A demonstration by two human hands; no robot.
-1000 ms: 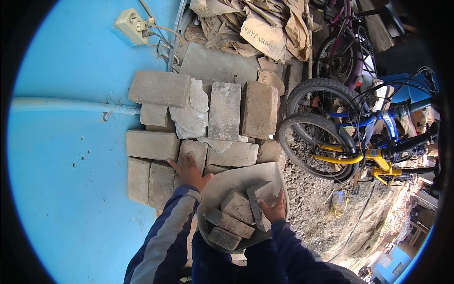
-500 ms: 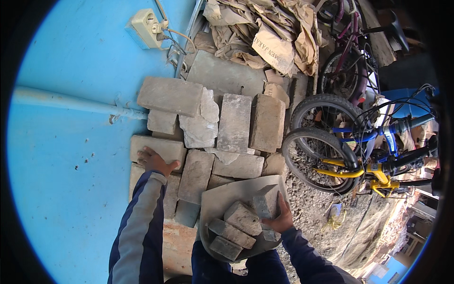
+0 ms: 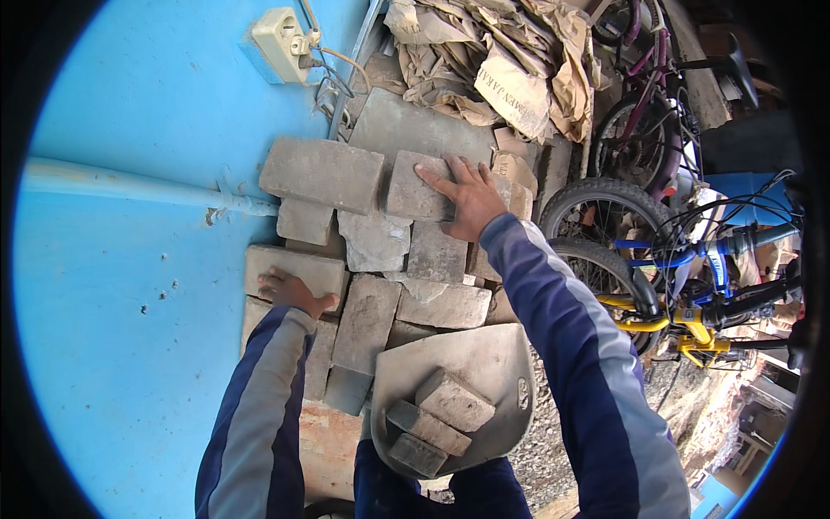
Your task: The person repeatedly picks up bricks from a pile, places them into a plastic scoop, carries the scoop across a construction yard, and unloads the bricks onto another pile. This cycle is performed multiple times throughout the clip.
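My right hand [image 3: 475, 197] grips the right end of a grey concrete paving block [image 3: 415, 185], thumb at its near side, fingers over its top. That block lies across others at the far right of a block stack [image 3: 360, 319]. My left hand [image 3: 294, 291] lies with fingers apart on another paving block [image 3: 307, 268] at the stack's left, by the wall. A grey scoop-like tray [image 3: 497, 359] with a handle hole sits at my legs. In it lie three paving blocks [image 3: 454, 400].
A blue wall [image 3: 130, 259] with a pipe [image 3: 147, 188] and a power socket [image 3: 281, 41] rises at left. Crumpled brown paper sacks [image 3: 510, 82] lie beyond the stack. Bicycles [image 3: 683, 316] stand close at right, over gravel.
My right hand has moved from the tray up to the far right of the stack with a paving block. The tray holds fewer blocks. My left hand stays on its block.
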